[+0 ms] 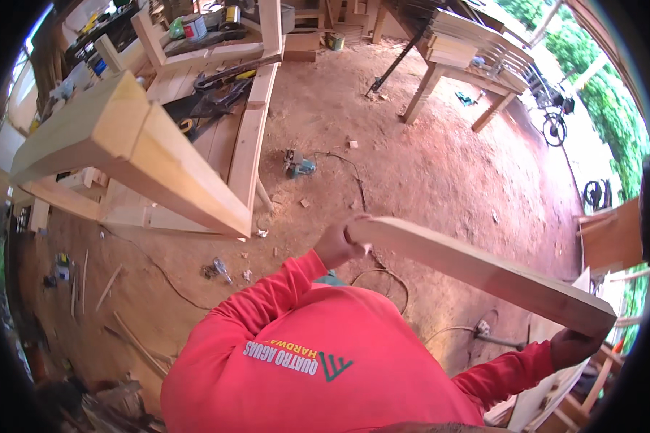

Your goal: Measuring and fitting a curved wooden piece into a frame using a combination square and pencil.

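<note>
A thick, squared wooden beam (477, 273) stretches across in front of my chest, slanting down to the right. My left hand (339, 244) is wrapped round its far left end, with the thumb near the lower edge. Under the near right end, my right hand (575, 348) supports the beam; most of its fingers are hidden behind the wood. Both arms are in red sleeves. To the left stands a large wooden frame (188, 173) of pale joined timbers, apart from the beam.
A blue-green power tool (297, 164) with a cord lies on the dirt floor (426, 173). Another tool (218, 270) is nearer my left. Stacked boards rest on a wooden bench (448, 72) at the back. A motorcycle (554, 119) stands far right; loose sticks (139, 343) lie lower left.
</note>
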Demonstrator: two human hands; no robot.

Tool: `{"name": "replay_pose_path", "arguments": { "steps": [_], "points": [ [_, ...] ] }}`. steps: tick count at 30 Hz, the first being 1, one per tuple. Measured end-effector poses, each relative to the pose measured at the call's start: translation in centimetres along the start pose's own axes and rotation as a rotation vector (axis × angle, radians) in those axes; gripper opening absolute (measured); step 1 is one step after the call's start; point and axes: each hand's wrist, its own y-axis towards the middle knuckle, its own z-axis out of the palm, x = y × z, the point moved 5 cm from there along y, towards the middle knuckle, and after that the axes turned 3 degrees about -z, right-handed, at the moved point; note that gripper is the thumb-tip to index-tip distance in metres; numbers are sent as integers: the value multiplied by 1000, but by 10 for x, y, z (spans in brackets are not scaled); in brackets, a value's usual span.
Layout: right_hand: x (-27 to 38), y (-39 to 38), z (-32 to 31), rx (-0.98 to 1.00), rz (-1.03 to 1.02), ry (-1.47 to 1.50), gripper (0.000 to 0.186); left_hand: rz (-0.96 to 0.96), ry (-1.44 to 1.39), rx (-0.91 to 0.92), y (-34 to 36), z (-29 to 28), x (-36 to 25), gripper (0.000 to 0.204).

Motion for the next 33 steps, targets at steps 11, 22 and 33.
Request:
{"name": "replay_pose_path", "arguments": {
  "steps": [11, 22, 33],
  "points": [
    [-61, 45, 278, 86, 176, 693, 40, 408, -226, -455, 130, -113, -113, 59],
    [-18, 53, 563, 293, 521, 1192, 69, 696, 591, -974, 185, -233, -278, 55],
    [93, 22, 815, 795, -9, 1312, 90, 660, 1241, -1575, 166, -375, -478, 62]
  ]
}}
